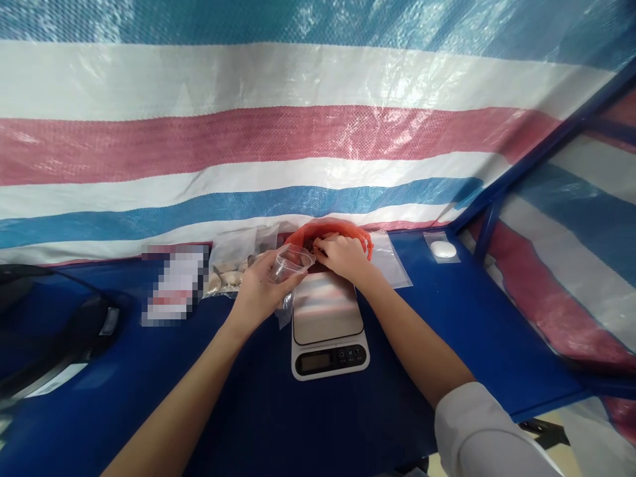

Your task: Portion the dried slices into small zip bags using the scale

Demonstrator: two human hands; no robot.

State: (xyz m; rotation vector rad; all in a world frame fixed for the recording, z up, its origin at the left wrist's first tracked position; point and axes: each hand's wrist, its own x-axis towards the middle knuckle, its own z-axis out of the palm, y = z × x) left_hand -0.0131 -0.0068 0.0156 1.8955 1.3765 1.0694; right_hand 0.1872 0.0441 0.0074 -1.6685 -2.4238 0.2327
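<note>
My left hand is wrapped round a clear plastic cup, which is tilted toward the red plastic bag. At the bag's opening is my right hand, its fingers bent and pinched together over brownish contents. What the fingertips hold, if anything, is too small to make out. Just in front of both hands lies a kitchen scale with a shiny metal plate and a dark display. Behind my left hand, clear plastic bags hold pale lumpy pieces.
A flat clear bag lies right of the red bag. Further right, a white rounded object rests on a small clear bag. A blurred-out item and a black strapped object lie left. Striped sheeting hangs behind the blue table.
</note>
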